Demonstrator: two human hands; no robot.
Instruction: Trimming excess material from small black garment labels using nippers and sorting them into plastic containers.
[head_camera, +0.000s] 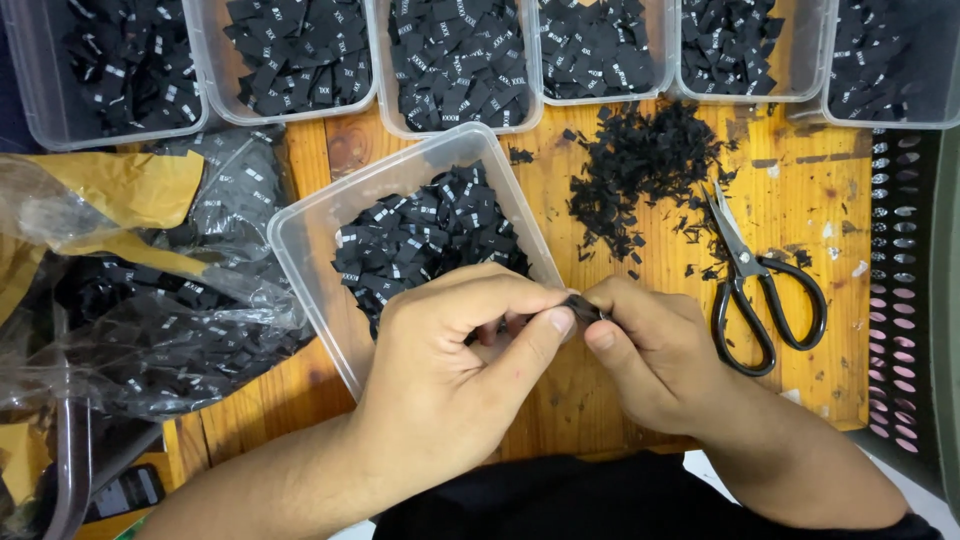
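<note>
My left hand (455, 355) and my right hand (650, 350) meet over the wooden table (800, 200), both pinching one small black fabric label (582, 306) between thumbs and forefingers. Most of the label is hidden by my fingers. Just behind my left hand stands a clear plastic tub (310, 225) holding a heap of the same black labels with white print (425, 235). Black-handled scissors (755, 285) lie shut on the table to the right of my right hand.
A row of several clear tubs (460, 60) filled with black labels lines the far edge. A pile of black fabric scraps (640, 165) lies behind the scissors. A clear plastic bag (150, 300) of labels sits at left, a perforated dark crate (900, 300) at right.
</note>
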